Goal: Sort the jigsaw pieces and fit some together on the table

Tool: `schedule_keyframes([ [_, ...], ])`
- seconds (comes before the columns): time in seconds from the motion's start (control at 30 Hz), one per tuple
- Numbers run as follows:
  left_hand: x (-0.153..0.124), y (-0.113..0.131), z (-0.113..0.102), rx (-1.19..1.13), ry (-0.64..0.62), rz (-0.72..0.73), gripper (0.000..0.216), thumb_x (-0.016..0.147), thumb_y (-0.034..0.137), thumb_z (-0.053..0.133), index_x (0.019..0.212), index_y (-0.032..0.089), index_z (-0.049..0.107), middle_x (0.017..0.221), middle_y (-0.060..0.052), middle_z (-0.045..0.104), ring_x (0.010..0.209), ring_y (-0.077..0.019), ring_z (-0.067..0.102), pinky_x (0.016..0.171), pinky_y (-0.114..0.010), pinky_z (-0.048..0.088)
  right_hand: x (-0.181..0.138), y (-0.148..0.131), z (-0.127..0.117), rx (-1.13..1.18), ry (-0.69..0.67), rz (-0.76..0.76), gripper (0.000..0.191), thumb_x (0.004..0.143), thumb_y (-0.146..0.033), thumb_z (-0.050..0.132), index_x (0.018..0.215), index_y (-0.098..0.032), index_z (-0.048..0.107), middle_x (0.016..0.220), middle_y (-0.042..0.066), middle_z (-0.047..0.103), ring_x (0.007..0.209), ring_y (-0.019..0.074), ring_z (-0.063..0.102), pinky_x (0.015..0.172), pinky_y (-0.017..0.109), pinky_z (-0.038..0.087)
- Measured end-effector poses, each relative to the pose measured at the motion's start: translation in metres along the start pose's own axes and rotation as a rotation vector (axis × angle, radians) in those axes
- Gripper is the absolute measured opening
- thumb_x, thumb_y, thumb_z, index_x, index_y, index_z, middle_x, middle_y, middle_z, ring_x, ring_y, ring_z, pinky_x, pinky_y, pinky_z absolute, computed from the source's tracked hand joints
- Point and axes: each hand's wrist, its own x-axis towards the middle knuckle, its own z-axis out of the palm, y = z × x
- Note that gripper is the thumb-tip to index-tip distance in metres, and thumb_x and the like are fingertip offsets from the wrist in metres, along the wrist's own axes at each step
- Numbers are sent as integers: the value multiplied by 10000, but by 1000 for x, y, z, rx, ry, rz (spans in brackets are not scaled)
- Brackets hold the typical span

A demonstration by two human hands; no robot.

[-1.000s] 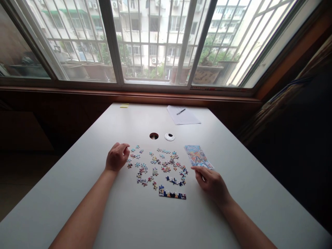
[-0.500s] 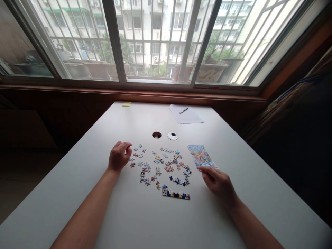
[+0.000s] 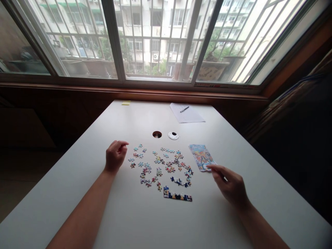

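Note:
Loose jigsaw puzzle pieces [image 3: 146, 168] lie in a rough spread on the white table [image 3: 135, 221]. A joined strip of puzzle pieces [image 3: 177, 196], mostly dark blue with yellow, is at the near side of the spread. My left hand [image 3: 116, 155] is at the left of the pieces, fingers curled in and index finger partly out; I see nothing in it. My right hand [image 3: 231, 185] is closed in a loose pinch, its fingertips over the lower edge of a colourful picture card [image 3: 201, 155]. Whether they hold anything is hidden.
Beyond the pieces are a round hole [image 3: 157, 135] in the tabletop and a white ring-shaped cover [image 3: 173, 135]. White paper [image 3: 192, 116] with a pen [image 3: 184, 109] on it lies toward the window, and a yellow slip [image 3: 126, 103] is at the far left edge.
My right hand has shifted right along the card's lower edge, uncovering its lower left corner. My left hand has drawn slightly left, away from the pieces. The camera view has shifted a little.

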Motion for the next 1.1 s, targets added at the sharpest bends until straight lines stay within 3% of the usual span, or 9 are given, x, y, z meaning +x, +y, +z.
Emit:
schedule_keyframes([
  [0.3, 3, -1, -3, -129, -24, -184, 204, 872, 200, 518, 893, 193, 721, 631, 27, 614, 571, -134, 575, 579, -246, 459, 0, 2, 0, 17, -37, 24, 166, 942, -213, 603, 1037, -234, 737, 985, 46, 787, 873, 218, 761, 759, 302, 595],
  [0.7, 4, 2, -3, -167, -84, -217, 189, 869, 226, 542, 889, 191, 727, 636, 27, 623, 591, -139, 587, 605, -248, 463, 2, 2, -2, 47, -59, 64, 172, 946, -229, 601, 1042, -232, 744, 981, 49, 786, 849, 205, 757, 722, 275, 591],
  [0.93, 5, 3, -3, -163, -85, -235, 196, 857, 229, 539, 888, 191, 729, 617, 31, 611, 573, -138, 569, 589, -242, 446, 2, 3, -3, 52, -88, 84, 175, 950, -243, 596, 1041, -222, 745, 827, 24, 758, 592, 141, 643, 549, 241, 502],
  [1.1, 5, 2, -3, -173, -91, -265, 192, 856, 234, 546, 894, 193, 729, 621, 33, 609, 579, -136, 559, 594, -241, 433, 2, 3, -4, 52, -85, 105, 181, 955, -267, 593, 1019, -212, 753, 760, 16, 724, 526, 121, 550, 525, 244, 463],
])
